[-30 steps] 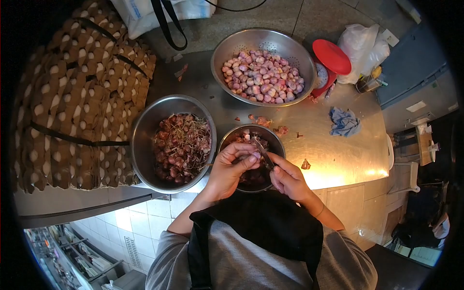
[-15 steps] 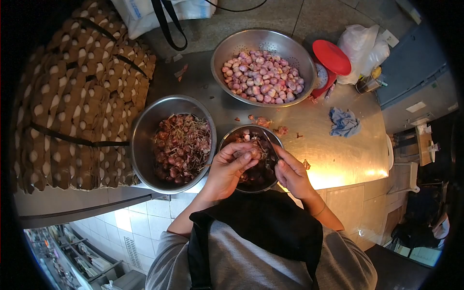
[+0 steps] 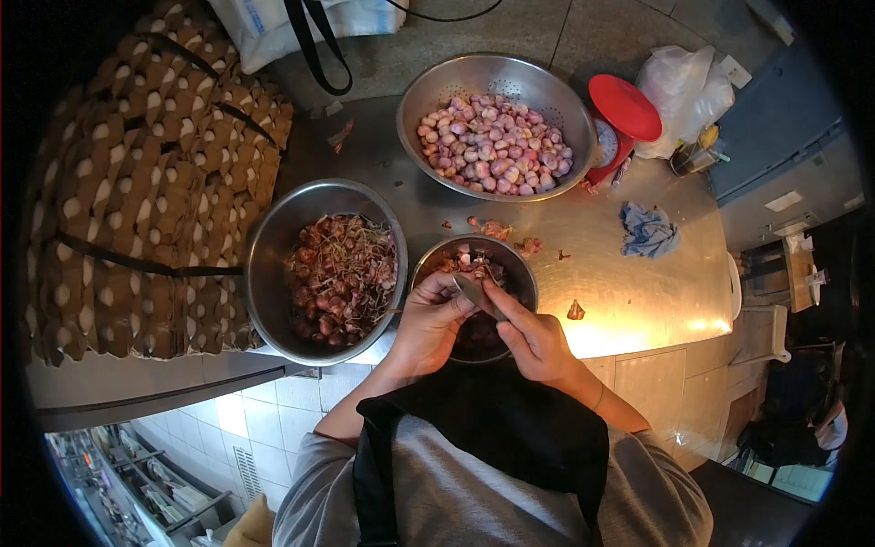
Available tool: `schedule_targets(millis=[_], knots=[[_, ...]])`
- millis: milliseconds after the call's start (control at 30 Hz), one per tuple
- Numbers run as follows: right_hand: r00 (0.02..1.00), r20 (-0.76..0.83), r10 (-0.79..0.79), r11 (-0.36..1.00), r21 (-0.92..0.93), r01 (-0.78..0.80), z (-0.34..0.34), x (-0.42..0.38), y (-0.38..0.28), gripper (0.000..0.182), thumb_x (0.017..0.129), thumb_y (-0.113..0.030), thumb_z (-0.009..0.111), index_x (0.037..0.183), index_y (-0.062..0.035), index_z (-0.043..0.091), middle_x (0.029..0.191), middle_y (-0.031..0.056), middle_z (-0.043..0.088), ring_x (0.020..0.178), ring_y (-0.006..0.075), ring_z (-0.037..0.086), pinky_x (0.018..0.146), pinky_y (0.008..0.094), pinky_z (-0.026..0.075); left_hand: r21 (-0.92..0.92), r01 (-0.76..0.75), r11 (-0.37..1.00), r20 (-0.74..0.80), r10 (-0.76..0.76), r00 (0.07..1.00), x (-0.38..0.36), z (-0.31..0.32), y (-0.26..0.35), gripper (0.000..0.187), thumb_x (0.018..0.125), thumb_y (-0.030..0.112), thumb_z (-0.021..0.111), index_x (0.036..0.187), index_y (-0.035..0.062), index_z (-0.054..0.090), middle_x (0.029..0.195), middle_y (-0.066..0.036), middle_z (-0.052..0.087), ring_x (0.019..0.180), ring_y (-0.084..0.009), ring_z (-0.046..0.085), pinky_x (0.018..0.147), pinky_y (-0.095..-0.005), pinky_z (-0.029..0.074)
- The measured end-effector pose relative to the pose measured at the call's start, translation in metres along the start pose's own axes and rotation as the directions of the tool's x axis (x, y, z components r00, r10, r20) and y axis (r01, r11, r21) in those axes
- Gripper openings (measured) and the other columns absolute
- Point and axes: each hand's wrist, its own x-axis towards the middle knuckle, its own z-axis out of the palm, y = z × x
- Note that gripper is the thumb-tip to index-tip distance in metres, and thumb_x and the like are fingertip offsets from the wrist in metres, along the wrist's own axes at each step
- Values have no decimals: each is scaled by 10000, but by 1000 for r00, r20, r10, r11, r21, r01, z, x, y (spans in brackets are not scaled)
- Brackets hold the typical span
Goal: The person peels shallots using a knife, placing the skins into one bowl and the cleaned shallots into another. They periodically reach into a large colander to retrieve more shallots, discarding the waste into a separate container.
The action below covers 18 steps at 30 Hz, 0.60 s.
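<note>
My right hand [image 3: 536, 339] is closed on a small knife [image 3: 479, 297], whose blade points up and left over a small metal bowl [image 3: 527, 273]. Facing it, my left hand [image 3: 432, 319] is pinched at the blade's tip, and what lies between its fingers is hidden. Dark shallots and loose skins show inside the small bowl under both hands. To the left, a larger bowl [image 3: 258, 273] holds unpeeled shallots [image 3: 333, 292] with stringy roots. Beyond the hands, a big metal colander [image 3: 415, 91] holds peeled pink shallots [image 3: 497, 146].
Stacked egg trays [image 3: 137, 201] stand at the left. A red scale [image 3: 624, 114], plastic bags [image 3: 679, 96] and a blue cloth [image 3: 649, 230] are at the right of the metal table [image 3: 638, 301]. Bits of skin [image 3: 576, 310] lie on it.
My right hand has moved left and turned, bringing the knife blade flatter and against my left fingers. A tan shape has appeared at the bottom left.
</note>
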Motion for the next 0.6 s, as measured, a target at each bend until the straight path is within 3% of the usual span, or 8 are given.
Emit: schedule_targets(millis=[67, 167, 233, 333, 533, 600], knots=[[998, 26, 65, 997, -49, -64, -3, 0, -3, 390, 893, -139, 436, 1260, -17, 383, 1198, 161, 501, 1088, 270, 510, 899, 296, 388, 26, -31, 999, 21, 30, 999, 1, -4, -2, 194, 772, 1, 609, 954, 57, 570, 928, -29, 593, 856, -126, 571, 774, -276, 481], [998, -50, 40, 996, 87, -35, -2, 0, 6, 391, 898, -149, 434, 1262, -16, 384, 1201, 167, 497, 1088, 256, 511, 898, 295, 388, 63, -13, 998, -44, 15, 999, -1, 8, 3, 191, 776, 7, 609, 955, 57, 565, 911, -34, 593, 850, -124, 571, 777, -293, 488], [980, -62, 188, 958, 231, -169, -3, 0, 7, 394, 899, -150, 435, 1265, -13, 381, 1210, 168, 491, 1105, 248, 497, 909, 292, 377, 73, 1, 997, 1, -1, 1000, -2, 10, 7, 185, 791, 31, 596, 964, 70, 547, 920, -22, 588, 865, -124, 568, 772, -297, 490], [972, -11, 235, 926, 307, -220, -6, 0, 5, 412, 902, -156, 433, 1279, -7, 359, 1236, 162, 471, 1137, 239, 466, 933, 287, 349, 48, 19, 999, -24, -18, 1000, -1, 13, 8, 184, 786, 24, 603, 950, 73, 533, 890, -24, 590, 838, -122, 573, 770, -294, 491], [998, 22, 52, 989, 136, -55, -3, 2, -4, 401, 900, -138, 430, 1275, -13, 365, 1233, 169, 470, 1145, 242, 459, 940, 296, 346, 76, -19, 997, -49, 22, 999, 1, 12, 6, 163, 776, 3, 610, 876, 69, 500, 866, -34, 589, 819, -117, 576, 751, -281, 491], [994, 50, 101, 985, 134, -107, -5, 3, -5, 396, 899, -135, 430, 1271, -13, 372, 1230, 170, 472, 1140, 242, 464, 936, 294, 348, 98, -36, 994, -48, 41, 998, 1, 11, 6, 163, 774, -4, 610, 867, 67, 497, 869, -42, 590, 818, -119, 576, 748, -279, 491]])
